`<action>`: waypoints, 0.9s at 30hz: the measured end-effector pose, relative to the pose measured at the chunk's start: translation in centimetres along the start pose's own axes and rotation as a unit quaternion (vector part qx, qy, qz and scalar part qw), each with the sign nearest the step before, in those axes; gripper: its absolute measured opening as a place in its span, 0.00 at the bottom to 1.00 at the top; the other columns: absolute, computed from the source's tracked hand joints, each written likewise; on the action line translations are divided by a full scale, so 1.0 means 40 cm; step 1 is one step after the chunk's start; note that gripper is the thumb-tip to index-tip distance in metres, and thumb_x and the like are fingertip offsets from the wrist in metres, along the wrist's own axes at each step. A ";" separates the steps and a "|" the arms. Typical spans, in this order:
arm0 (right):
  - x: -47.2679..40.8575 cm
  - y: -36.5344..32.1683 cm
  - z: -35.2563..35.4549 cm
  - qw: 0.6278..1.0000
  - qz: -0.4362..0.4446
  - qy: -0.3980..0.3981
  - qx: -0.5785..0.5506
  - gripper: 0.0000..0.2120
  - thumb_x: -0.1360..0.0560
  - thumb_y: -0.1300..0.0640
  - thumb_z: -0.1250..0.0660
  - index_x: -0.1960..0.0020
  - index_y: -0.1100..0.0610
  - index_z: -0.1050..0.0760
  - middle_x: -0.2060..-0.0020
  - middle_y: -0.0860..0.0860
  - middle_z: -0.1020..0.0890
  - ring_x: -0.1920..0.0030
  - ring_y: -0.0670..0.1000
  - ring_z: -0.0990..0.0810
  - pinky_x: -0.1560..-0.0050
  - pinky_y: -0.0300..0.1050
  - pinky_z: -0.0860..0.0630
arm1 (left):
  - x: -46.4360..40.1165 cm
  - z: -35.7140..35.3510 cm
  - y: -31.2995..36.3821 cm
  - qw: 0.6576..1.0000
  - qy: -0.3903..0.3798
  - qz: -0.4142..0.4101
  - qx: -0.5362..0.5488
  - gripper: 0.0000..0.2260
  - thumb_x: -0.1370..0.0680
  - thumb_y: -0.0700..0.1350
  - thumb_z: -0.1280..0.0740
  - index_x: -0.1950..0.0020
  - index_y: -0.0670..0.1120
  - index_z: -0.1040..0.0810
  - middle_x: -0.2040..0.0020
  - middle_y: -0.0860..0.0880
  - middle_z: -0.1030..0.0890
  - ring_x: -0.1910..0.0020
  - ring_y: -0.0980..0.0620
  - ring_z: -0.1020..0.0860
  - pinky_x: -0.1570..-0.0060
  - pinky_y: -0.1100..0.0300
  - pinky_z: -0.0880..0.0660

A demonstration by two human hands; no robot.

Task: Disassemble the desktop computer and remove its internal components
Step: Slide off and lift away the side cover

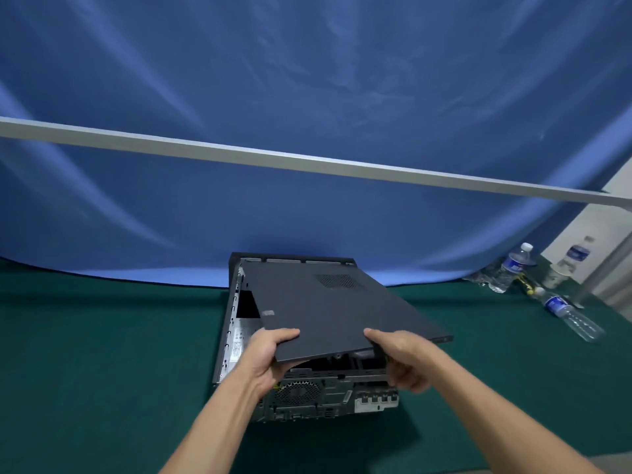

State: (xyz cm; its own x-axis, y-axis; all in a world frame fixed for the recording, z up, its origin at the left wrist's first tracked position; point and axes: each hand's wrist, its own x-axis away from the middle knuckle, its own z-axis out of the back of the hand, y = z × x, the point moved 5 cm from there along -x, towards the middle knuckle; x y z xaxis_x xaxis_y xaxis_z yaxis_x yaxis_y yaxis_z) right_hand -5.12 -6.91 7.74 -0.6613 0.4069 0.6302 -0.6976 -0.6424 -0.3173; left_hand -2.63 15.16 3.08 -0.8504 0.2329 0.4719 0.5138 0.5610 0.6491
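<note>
Green cloth covers the table [102, 354], backed by a blue curtain [307, 97] and a grey bar [307, 162]. Left hand [265, 357] and right hand [400, 357] both clasp the black side panel [342, 309], tilted over the computer case [307, 395].

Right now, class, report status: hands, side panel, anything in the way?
Left hand and right hand both grip the side panel at its near edge. Panel lifted, skewed over the computer case. Water bottles far right, clear of the work.

One head-worn wide-angle view looks forward and down, close above the green table [102, 354], edges seemingly bowed.
</note>
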 end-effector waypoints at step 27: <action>-0.346 0.003 0.391 0.882 0.408 0.234 0.024 0.10 0.22 0.55 0.47 0.54 0.46 0.27 0.30 0.38 0.35 0.46 0.48 0.26 0.54 0.44 0.35 | -0.273 -0.583 -0.186 0.847 -0.147 -0.060 -0.508 0.10 0.30 0.28 0.37 0.62 0.42 0.23 0.66 0.47 0.21 0.67 0.52 0.24 0.65 0.62 0.29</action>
State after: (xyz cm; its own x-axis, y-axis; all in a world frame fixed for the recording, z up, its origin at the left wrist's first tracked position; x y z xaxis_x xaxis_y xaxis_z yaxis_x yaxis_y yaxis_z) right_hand 8.26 -22.76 10.05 -0.9872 0.0132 -0.1589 0.0676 -0.8680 -0.4919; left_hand 5.46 -10.09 7.02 -0.8183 0.4936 0.2945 0.1274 -0.3439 0.9303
